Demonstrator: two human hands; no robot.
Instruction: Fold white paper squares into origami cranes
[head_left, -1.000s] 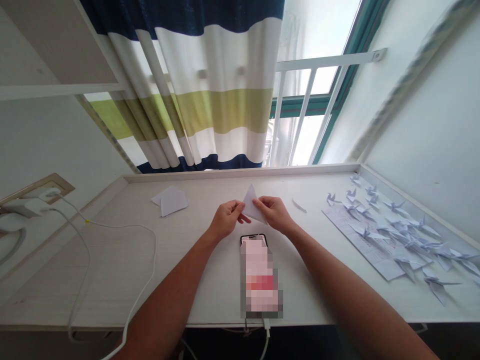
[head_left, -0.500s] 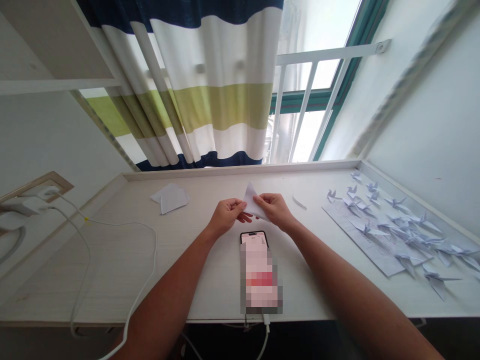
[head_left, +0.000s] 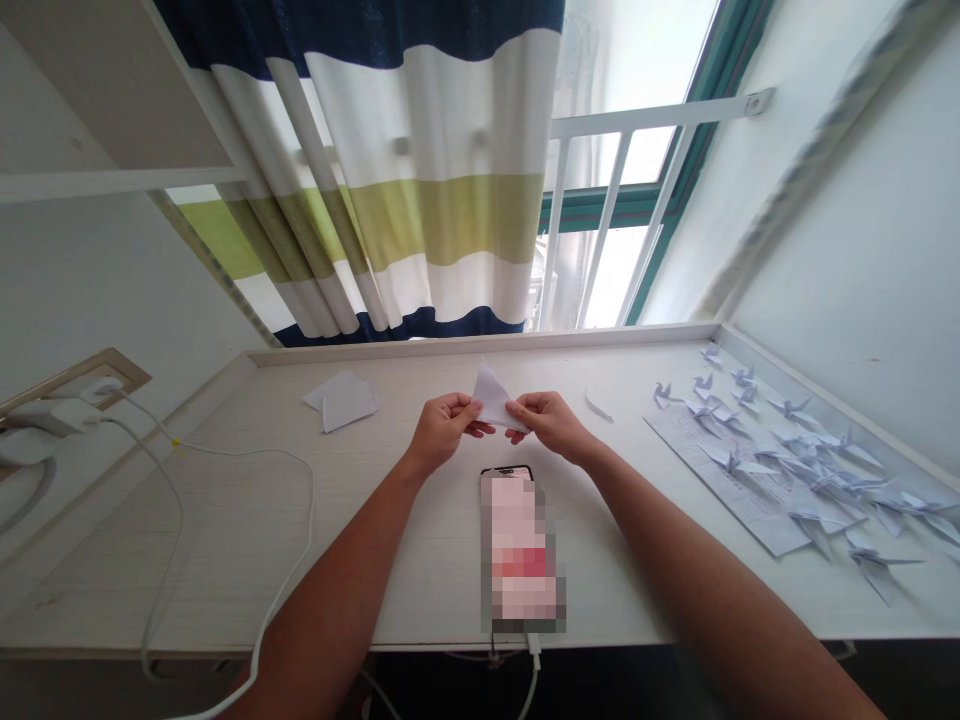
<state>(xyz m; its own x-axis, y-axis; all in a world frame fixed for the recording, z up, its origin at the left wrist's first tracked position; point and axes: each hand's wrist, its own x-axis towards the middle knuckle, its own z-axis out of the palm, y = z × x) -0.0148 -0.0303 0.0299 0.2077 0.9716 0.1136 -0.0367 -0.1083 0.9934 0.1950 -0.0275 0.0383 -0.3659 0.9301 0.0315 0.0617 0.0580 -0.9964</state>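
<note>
Left hand: bare left hand (head_left: 446,433), nearly closed, thumb and fingers pinching the white folded paper triangle (head_left: 493,400).
Right hand: bare right hand (head_left: 551,425), nearly closed, pinching the triangle's lower corner.
Triangle: held upright between the 2 hands, above the black smartphone (head_left: 510,472).
Worktop: pale wood-grain worktop (head_left: 210,560) carrying loose white paper squares (head_left: 341,402) and pale origami paper cranes (head_left: 806,465) on a printed sheet (head_left: 720,478).
</note>
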